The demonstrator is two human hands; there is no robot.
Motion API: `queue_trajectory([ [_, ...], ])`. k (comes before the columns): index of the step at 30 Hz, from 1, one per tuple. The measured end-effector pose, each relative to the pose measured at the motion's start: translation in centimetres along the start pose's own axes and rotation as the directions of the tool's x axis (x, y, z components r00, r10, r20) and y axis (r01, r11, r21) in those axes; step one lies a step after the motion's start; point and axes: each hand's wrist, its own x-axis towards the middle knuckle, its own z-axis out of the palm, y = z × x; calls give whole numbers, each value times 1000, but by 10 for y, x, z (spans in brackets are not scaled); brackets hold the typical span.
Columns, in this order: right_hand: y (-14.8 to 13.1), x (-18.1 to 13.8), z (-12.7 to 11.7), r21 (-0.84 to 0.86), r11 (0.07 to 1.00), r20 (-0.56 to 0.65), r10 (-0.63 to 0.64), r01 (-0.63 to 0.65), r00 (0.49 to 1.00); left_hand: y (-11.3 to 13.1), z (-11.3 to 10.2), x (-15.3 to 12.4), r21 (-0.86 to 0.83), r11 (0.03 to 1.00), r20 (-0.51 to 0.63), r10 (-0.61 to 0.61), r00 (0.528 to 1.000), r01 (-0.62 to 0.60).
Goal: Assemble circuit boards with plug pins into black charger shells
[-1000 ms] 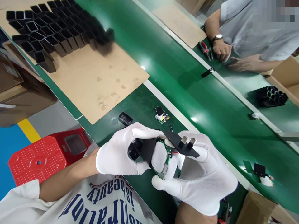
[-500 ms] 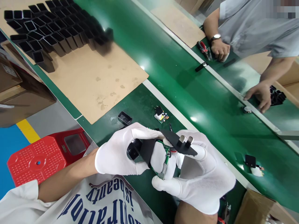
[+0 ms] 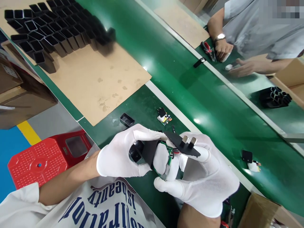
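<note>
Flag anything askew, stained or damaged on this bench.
The cardboard sheet bears darker blotches toward its near edge, breaking its otherwise plain surface; they look like stains. The black tubes on it stand in crooked rows.

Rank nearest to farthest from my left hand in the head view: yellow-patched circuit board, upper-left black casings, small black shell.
1. Small black shell: just beyond your left hand.
2. Yellow-patched circuit board: beyond, rightward.
3. Upper-left black casings: on the brown sheet.
</note>
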Motion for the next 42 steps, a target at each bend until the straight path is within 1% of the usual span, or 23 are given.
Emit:
queue_trajectory([
  [5,-1,-2,-1,2,1000,33,-2,1,999,1,0,-1,-8,1000,8,-4,1000,4],
  [9,-1,0,-1,-37,999,39,29,-28,999,1,0,-2,-18,1000,0,-13,1000,13],
  [12,-1,1,0,-39,999,59,-8,10,998,1,-1,-3,-28,1000,-1,-11,1000,11],
  [15,0,2,1,-27,999,47,-42,44,998,2,-1,-3,-31,1000,1,-3,1000,3],
  [18,-1,2,4,-32,999,34,-22,23,999,2,0,-4,-20,1000,-10,14,1000,-14],
  [24,1,2,8,-9,997,92,73,-72,993,-3,2,-11,1,1000,-33,-25,999,25],
  [29,6,0,6,-17,999,108,43,-41,993,-6,3,-11,-10,999,-52,-32,998,31],
  [31,7,0,7,2,999,85,48,-48,995,-6,5,-10,-16,1000,-60,-16,998,15],
  [32,6,-1,9,23,997,51,74,-75,996,-6,6,-10,-13,1000,-61,-16,998,15],
  [34,4,-1,13,92,982,-33,168,-165,985,-6,7,-9,-16,1000,-48,-24,999,24],
  [37,0,-1,20,193,933,-99,325,-302,941,-6,8,-9,-64,998,-24,-26,999,24],
  [39,0,-1,22,211,923,-105,350,-323,931,-6,9,-9,-81,996,-32,-25,999,22],
  [42,2,-2,22,191,936,-111,320,-296,941,-5,10,-10,-52,998,-42,-44,998,41],
])
